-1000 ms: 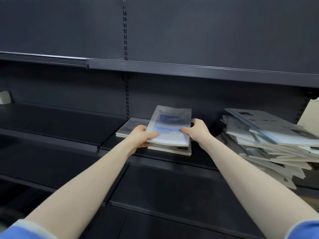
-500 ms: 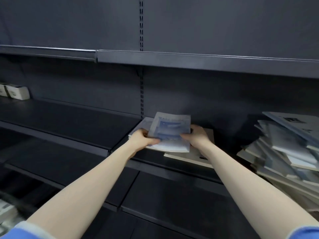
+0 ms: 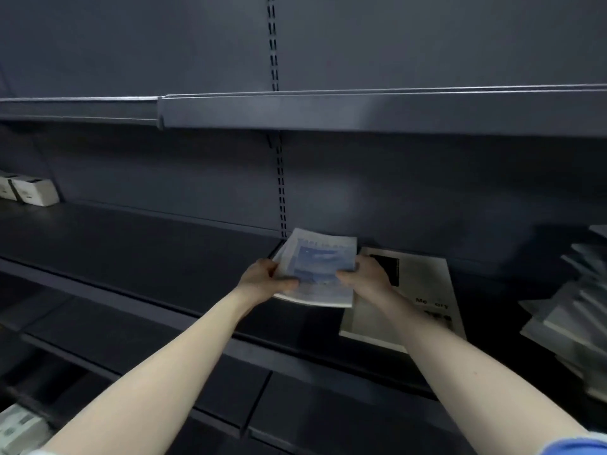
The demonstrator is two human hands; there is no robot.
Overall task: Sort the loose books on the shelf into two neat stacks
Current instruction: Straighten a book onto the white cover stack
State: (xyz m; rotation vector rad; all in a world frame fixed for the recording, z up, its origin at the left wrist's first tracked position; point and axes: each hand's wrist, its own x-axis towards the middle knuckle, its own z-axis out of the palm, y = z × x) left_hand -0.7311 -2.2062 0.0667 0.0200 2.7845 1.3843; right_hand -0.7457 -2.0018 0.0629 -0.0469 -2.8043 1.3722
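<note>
both hands, left hand (image 3: 262,280) and right hand (image 3: 368,277), grip blue book (image 3: 318,274); white book (image 3: 423,290) reads "me ory".

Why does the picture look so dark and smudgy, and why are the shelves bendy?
In the head view, the dark shelf takes little light, so only the pale things stand out; the blue book, held by the left hand and right hand, has smeared print, as does the messy pile at the right edge; the wide lens makes the upper shelf edge look tilted.
</note>
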